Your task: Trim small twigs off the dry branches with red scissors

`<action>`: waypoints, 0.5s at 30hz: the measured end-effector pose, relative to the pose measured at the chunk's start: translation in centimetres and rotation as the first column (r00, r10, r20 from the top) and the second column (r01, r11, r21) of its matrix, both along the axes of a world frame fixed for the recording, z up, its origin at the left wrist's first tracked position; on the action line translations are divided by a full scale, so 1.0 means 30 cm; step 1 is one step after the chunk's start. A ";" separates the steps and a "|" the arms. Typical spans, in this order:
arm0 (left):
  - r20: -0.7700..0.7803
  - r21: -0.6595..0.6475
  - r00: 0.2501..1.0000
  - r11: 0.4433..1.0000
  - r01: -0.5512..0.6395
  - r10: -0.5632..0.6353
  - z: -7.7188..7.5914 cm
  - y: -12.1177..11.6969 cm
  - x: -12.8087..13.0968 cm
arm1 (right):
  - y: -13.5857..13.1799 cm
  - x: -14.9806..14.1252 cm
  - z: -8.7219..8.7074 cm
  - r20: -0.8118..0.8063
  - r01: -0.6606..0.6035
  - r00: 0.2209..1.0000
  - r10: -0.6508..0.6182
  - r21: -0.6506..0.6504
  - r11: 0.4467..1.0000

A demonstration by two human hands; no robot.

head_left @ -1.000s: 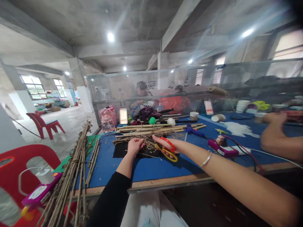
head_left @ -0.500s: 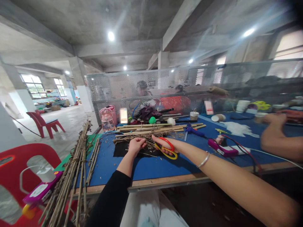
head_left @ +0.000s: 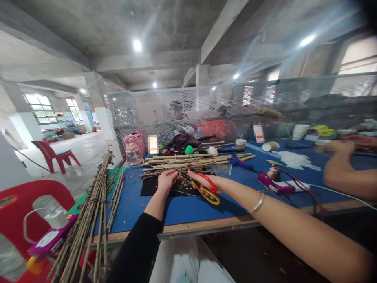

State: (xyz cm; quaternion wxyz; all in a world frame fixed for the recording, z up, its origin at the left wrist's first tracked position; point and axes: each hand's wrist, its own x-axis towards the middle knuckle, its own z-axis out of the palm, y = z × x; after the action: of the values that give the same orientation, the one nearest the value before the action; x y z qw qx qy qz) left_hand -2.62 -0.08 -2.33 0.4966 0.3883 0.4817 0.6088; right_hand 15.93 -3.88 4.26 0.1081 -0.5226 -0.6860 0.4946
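Observation:
My right hand (head_left: 203, 181) is closed around a pair of scissors (head_left: 212, 199) with red and yellow handles, its blades pointing left toward my other hand. My left hand (head_left: 167, 180) is pinched, fingertips together, just left of the scissors; what it holds is too small to make out, perhaps part of a dry twig. Beneath both hands lie dry brown twigs (head_left: 153, 173) and crumbled bits on a black mat (head_left: 149, 189). The mat rests on a blue table top (head_left: 188, 212).
Long stalks (head_left: 85, 212) lean over the table's left edge by a red chair (head_left: 55, 192). Bamboo sticks (head_left: 194, 160) lie behind the mat. A blue glue gun (head_left: 241, 163) and purple power strip (head_left: 275, 184) sit right. A co-worker's arm (head_left: 341, 169) reaches in farther right.
The scissor handles have turned slightly, with the yellow loop now lower. My left hand has shifted a little left and up. The whole view has moved slightly.

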 end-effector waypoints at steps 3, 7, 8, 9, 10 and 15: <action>-0.083 0.047 0.995 0.998 -0.045 0.049 -0.005 0.004 -0.004 | -0.003 -0.007 0.005 -0.048 0.055 0.997 -0.063 -0.149 0.987; -0.243 0.095 0.966 0.993 -0.068 0.089 -0.002 0.003 0.005 | -0.003 -0.012 0.010 -0.065 0.047 0.996 -0.059 -0.169 0.984; -0.264 0.103 0.960 0.992 -0.067 0.092 0.000 0.001 0.010 | -0.006 -0.015 0.012 -0.058 0.043 0.997 -0.053 -0.160 0.986; -0.273 0.110 0.958 0.992 -0.061 0.089 0.001 0.000 0.014 | -0.009 -0.017 0.014 -0.051 0.042 0.997 -0.050 -0.144 0.989; -0.275 0.115 0.958 0.992 -0.051 0.082 0.003 -0.002 0.018 | -0.013 -0.020 0.015 -0.047 0.044 0.998 -0.050 -0.120 0.992; -0.329 0.124 0.942 0.992 -0.021 0.061 0.005 -0.008 0.024 | -0.021 -0.032 0.008 -0.007 0.073 0.997 -0.073 -0.039 0.997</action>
State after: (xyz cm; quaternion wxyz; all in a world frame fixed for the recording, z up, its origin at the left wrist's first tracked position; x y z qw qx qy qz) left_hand -1.89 -0.32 -2.17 0.3718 0.5040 0.5293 0.5724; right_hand 14.98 -4.52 4.52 0.1187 -0.5473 -0.6563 0.5055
